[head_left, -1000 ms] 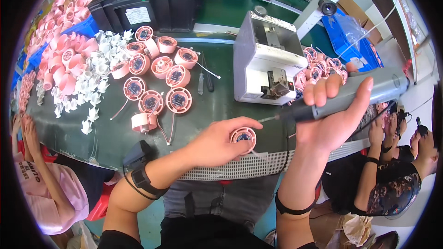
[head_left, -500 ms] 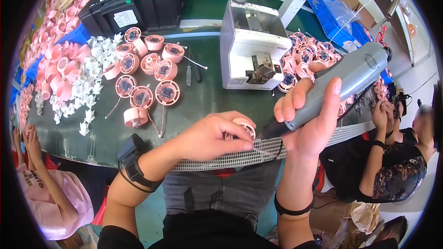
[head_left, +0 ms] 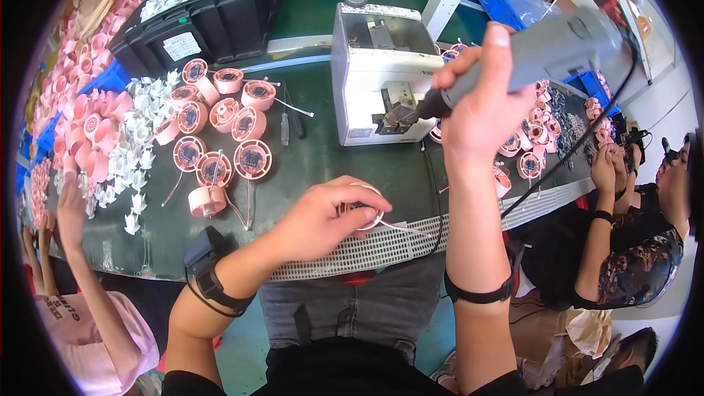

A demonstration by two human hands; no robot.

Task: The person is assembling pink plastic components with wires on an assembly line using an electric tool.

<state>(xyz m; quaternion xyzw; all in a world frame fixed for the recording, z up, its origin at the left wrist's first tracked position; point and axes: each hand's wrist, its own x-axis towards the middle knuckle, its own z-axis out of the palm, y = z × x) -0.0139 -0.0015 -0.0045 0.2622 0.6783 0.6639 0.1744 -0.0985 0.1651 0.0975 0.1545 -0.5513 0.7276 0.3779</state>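
My left hand (head_left: 315, 220) is closed around a small pink round housing (head_left: 376, 218) above the near edge of the bench; a thin pale wire trails from it to the right. Fingers cover most of that housing. My right hand (head_left: 480, 121) grips a grey electric screwdriver (head_left: 543, 55). Its black nose (head_left: 433, 106) is at the metal pick-up block (head_left: 400, 106) on the front of a white screw feeder (head_left: 352, 81); whether the tip touches, I cannot tell. Left of the feeder lie several pink housings (head_left: 253, 160) with circuit boards and wires.
Two thin screwdrivers (head_left: 285, 128) lie beside the housings. White pointed parts (head_left: 139, 154) and pink cups (head_left: 88, 136) are heaped at left, below a black crate (head_left: 213, 37). More housings (head_left: 528, 165) lie at right, near the screwdriver's cord (head_left: 579, 148). People work on both sides.
My right hand has lifted the electric screwdriver away from the held housing, up to the screw feeder. The left hand, still gripping the housing, has shifted slightly left. The left neighbour's arm has reached forward.
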